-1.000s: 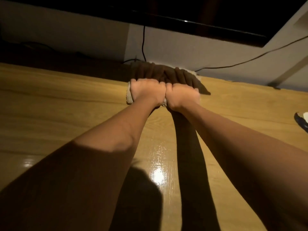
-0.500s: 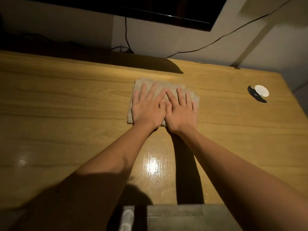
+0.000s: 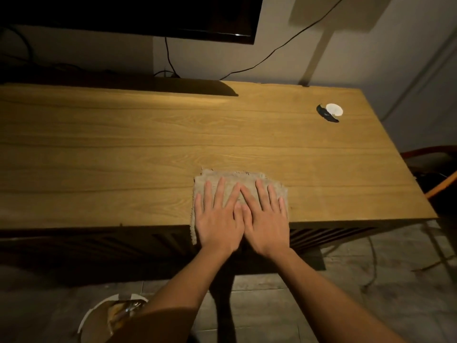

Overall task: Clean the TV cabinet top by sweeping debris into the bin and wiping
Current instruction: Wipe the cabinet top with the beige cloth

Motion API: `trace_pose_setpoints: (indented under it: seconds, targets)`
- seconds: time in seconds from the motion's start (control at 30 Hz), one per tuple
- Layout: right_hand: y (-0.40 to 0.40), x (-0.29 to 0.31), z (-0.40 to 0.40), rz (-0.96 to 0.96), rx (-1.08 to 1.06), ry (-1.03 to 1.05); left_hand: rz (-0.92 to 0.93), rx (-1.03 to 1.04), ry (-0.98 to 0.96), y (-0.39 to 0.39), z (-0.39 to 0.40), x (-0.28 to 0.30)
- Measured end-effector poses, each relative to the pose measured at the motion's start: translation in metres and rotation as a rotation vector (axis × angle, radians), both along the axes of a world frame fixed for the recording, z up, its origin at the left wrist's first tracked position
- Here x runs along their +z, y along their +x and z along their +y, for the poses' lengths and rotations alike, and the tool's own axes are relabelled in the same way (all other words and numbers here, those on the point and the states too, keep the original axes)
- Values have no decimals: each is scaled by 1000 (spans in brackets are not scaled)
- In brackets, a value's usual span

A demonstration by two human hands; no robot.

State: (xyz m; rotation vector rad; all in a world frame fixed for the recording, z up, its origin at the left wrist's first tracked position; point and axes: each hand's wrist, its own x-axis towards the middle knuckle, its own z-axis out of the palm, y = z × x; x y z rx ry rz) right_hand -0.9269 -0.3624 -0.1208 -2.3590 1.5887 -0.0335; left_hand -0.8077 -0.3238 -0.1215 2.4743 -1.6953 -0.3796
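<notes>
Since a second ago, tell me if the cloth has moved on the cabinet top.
Yes. The cloth has come from the back edge by the wall to the cabinet top's front edge, toward the person, under both hands.

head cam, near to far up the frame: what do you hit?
bin on the floor → both hands, left hand and right hand, flat on the cloth at the cabinet front edge → white disc → TV

dim room, pale wall, grey tiled floor, dark tv.
</notes>
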Motion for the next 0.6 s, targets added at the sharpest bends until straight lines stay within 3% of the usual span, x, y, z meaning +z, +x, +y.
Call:
trace_pose_setpoints:
  seconds: [0.6]
  targets:
    - [22, -14, -83, -57, -30, -43, -82, -14, -1, 18, -92, -8]
